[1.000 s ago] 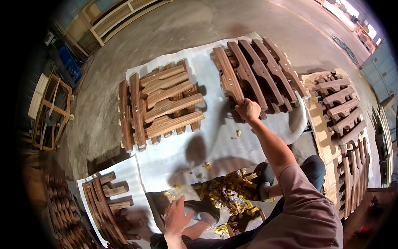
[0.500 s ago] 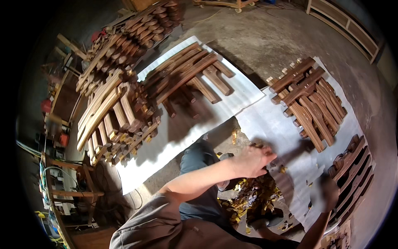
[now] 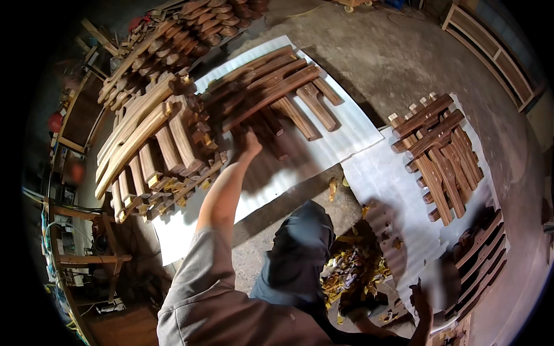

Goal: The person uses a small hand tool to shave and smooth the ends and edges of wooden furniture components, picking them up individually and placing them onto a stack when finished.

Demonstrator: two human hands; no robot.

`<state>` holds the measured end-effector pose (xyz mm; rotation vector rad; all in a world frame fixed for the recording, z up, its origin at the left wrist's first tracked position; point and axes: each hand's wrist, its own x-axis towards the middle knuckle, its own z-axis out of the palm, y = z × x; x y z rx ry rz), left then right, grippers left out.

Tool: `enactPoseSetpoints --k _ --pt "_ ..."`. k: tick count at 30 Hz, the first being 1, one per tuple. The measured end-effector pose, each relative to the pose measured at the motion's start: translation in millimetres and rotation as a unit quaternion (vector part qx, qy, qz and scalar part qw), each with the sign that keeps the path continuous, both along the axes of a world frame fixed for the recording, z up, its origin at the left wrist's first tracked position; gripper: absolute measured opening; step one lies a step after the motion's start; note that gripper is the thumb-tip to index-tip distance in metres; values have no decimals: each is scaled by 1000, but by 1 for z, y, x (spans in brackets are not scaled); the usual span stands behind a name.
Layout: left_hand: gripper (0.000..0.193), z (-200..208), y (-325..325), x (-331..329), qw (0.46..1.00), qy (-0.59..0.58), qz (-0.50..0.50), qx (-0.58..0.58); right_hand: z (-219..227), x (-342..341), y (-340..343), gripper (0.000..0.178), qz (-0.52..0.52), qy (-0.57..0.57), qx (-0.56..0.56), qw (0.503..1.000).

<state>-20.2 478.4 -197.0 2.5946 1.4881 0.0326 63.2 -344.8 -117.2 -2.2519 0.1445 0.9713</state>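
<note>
floor: grey concrete (image 3: 369, 63), worn and stained. sheets: two, white, thin; one left sheet (image 3: 346, 131), one right sheet (image 3: 372, 170). furniture: one pale wooden frame (image 3: 490, 53), open-fronted, by the far right wall. scraps: one heap (image 3: 355, 268), yellow and grey, crumpled, count not possible.

wood, smooth, striped grain, rounded ends: dark stack (image 3: 271, 86) on the left sheet, long bars over shorter ones; pale pile (image 3: 144, 155) just beside it, two long bars on top; crossed stack (image 3: 438, 155) on the right sheet, two bars laid across the upper side; lower stack (image 3: 479, 262), dark, nearer me.

hands: two. my left hand (image 3: 249, 143) is at the dark stack's near edge, fingers lost in shadow, grip i cannot tell. my right hand (image 3: 421, 299) is near the lower stack, dark; its grip i cannot tell either.
</note>
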Motion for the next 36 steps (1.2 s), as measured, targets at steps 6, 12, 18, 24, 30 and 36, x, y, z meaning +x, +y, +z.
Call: enactPoseSetpoints --k 6,12,18,24,30,36 --pt "86 26 23 25 998 34 53 9 -39 -37 -20 31 -35 -27 -55 998" --pt "75 15 82 7 996 42 74 31 -66 -44 -39 32 39 -67 -111 991" --pt "60 29 57 64 992 123 33 -12 -49 -63 -23 29 74 -98 -182 976" --pt "80 12 72 42 992 78 96 14 -54 -71 -31 26 127 -104 -206 965" --pt "85 18 77 43 968 114 28 -222 -37 -80 -18 28 95 -80 -188 974" --pt "61 -27 28 30 930 -175 48 -320 -35 -87 -21 28 105 -103 -156 977"
